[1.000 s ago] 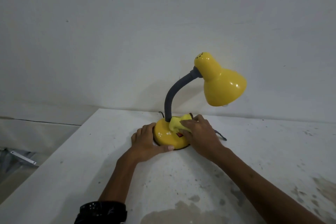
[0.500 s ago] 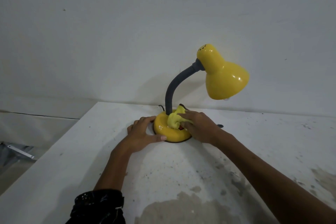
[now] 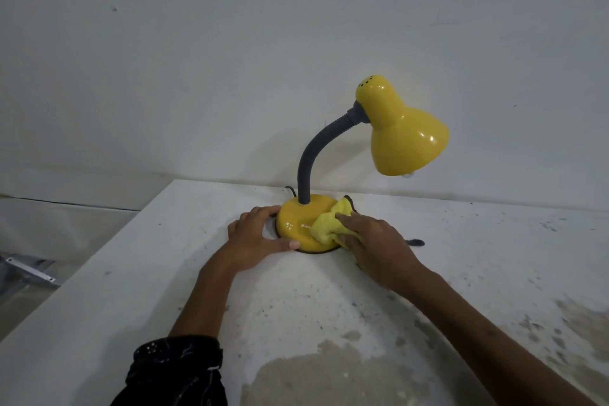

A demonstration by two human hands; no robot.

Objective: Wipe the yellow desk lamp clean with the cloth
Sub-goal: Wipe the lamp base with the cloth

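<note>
A yellow desk lamp stands on a white table near the wall. Its round glossy base (image 3: 295,222) carries a grey bendy neck (image 3: 311,158) that arcs right to the yellow shade (image 3: 403,135). My left hand (image 3: 255,242) cups the base's left and front edge, thumb against its rim. My right hand (image 3: 374,245) presses a crumpled yellow cloth (image 3: 328,224) onto the right side of the base. The hand and cloth hide that part of the base.
The white table (image 3: 296,306) is speckled and has a worn brown patch (image 3: 316,376) near me. Its left edge (image 3: 99,260) drops to a lower floor area with a metal bracket (image 3: 29,270). A dark cord end (image 3: 416,242) lies right of the base. The wall is close behind.
My right hand has slid the cloth from near the neck down to the right front of the base. My left hand has stayed on the base's left edge.
</note>
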